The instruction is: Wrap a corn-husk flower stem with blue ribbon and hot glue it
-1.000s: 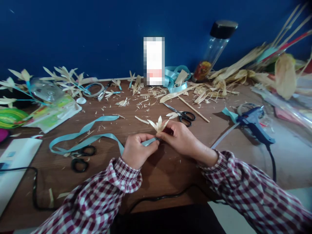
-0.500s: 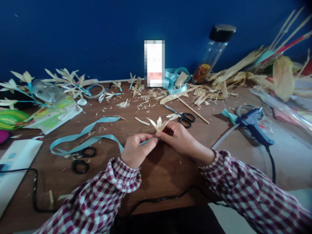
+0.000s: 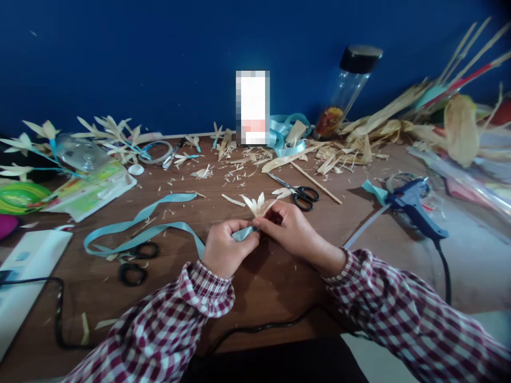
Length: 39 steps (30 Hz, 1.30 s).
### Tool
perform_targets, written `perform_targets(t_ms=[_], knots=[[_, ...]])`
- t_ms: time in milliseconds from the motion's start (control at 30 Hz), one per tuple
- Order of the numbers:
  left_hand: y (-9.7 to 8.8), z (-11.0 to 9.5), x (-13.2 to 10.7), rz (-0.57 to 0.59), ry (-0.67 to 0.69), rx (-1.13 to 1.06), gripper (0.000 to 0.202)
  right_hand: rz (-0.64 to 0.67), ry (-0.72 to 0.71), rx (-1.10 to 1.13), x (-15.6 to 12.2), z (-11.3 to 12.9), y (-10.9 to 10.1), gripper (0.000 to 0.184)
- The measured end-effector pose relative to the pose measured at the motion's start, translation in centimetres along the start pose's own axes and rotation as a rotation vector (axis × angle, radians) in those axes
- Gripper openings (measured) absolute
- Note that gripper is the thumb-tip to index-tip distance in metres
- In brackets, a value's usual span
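Observation:
My right hand (image 3: 291,229) pinches the base of a small flower (image 3: 258,206) with pale, dried-husk petals that point up and away from me. My left hand (image 3: 230,246) grips a light blue ribbon (image 3: 243,233) between thumb and fingers, right beside the flower's base. The fingertips of both hands meet there and hide where ribbon and flower touch. From my left hand the ribbon trails left across the wooden table in a long loop. Scissors (image 3: 132,274) with black handles lie partly under that loop. Another pair of black-handled scissors (image 3: 305,198) rests just beyond my right hand.
A blue glue gun (image 3: 417,207) with its cord lies at right. Husk scraps (image 3: 243,159) litter the back, near a bright blurred screen (image 3: 253,106) and a leaning bottle (image 3: 347,90). Finished-looking husk flowers (image 3: 115,133) stand at left. A black cable (image 3: 271,324) crosses the front.
The ribbon between my hands has turned and shows a wider face. The flower has tilted slightly to the left; both hands keep hold near the same spot.

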<state>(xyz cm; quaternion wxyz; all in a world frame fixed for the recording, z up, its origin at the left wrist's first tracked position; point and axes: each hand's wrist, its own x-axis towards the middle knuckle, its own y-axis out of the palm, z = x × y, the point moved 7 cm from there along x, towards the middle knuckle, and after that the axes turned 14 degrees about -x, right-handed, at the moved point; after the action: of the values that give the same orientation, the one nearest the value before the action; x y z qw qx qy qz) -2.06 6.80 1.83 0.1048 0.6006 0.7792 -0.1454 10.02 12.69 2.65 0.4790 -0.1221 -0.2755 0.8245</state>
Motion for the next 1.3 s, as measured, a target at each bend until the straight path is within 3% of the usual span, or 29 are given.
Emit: perform_targets(t_ms=[400,867,1133,1300], knots=[[-0.7,0.5,0.6,0.011,-0.001,-0.093,0.014,0.165,-0.040,0.175,0.1,0.1,0.4,0.018],[-0.9,0.2,0.3,-0.061,0.078,-0.049,0.014,0.118,0.027,-0.002,-0.1,0.1,0.1,0.010],[-0.4,0.2,0.3,0.043,0.060,-0.053,0.027,0.048,0.023,-0.032,0.0,0.2,-0.5,0.005],[-1.4,-0.3,0.5,-0.049,0.110,0.044,0.023,0.090,0.003,-0.053,-0.1,0.4,-0.5,0.004]])
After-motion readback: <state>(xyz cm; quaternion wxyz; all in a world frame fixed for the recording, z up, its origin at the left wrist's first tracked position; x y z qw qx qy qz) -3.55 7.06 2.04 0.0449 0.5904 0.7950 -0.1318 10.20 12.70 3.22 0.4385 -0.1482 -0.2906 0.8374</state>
